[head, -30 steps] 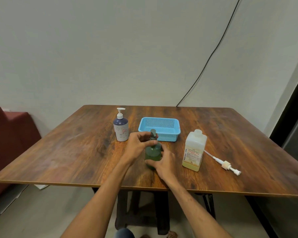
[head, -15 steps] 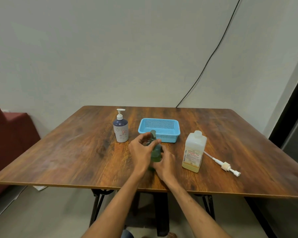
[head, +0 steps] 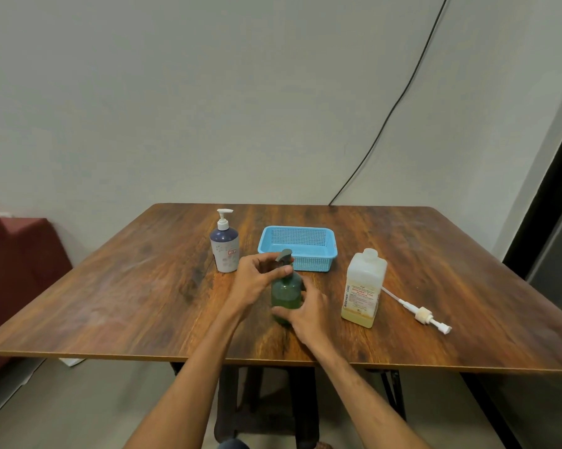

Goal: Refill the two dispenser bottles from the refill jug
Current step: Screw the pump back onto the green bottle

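A green dispenser bottle [head: 285,292] stands near the table's front middle. My left hand [head: 257,278] grips its dark pump top [head: 283,257], fingers curled round the neck. My right hand [head: 305,314] holds the bottle's lower body from the right. A second dispenser bottle [head: 224,249], navy and white with a white pump, stands upright to the back left. The refill jug [head: 363,293], translucent with yellowish liquid at its bottom, stands to the right with its mouth uncovered. Its white pump with tube [head: 419,314] lies on the table beside it.
A blue plastic basket [head: 297,249] sits behind the green bottle. The wooden table [head: 127,286] ends close to my body. A black cable runs down the wall behind. A dark red seat stands at the left.
My left hand has shifted its hold round the green bottle's pump top, turning at the neck. The right hand stays on the bottle's body. The camera view shifted slightly.
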The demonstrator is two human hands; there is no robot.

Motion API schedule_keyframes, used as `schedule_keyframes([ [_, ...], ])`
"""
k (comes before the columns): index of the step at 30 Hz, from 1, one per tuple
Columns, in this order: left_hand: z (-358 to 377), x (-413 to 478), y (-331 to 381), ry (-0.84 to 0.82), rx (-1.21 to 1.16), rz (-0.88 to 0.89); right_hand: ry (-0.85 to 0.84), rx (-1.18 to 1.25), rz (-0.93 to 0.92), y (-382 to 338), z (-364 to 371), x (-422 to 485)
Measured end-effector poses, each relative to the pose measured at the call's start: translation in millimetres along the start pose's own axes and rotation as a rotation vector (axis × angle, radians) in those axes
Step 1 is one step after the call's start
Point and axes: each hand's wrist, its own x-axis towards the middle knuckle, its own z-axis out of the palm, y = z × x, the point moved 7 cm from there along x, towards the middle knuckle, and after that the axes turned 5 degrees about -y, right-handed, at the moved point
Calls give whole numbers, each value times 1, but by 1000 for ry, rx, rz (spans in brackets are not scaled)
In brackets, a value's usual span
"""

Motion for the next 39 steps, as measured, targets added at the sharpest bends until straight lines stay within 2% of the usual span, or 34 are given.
schedule_keyframes([
  [4, 7, -22, -1, 291, 99, 143, -21, -1, 5, 2, -2, 1],
  [8, 14, -26, 2, 422, 196, 171, -11, 2, -26, 2, -2, 1],
  [18, 7, -15, 5, 218, 173, 133, -17, 28, -45, 1, -3, 2],
  [24, 7, -15, 2, 186, 145, 118, -9, 33, -42, 0, -2, 2],
  [29, 2, -13, 5, 88, 113, 109, -13, 63, -34, -7, -5, 4],
  [34, -18, -4, 15, 104, 129, 109, 22, 112, -44, -21, -8, 22],
  [39, -44, 16, 22, 225, 162, 97, 70, 116, -51, -45, -10, 69],
])
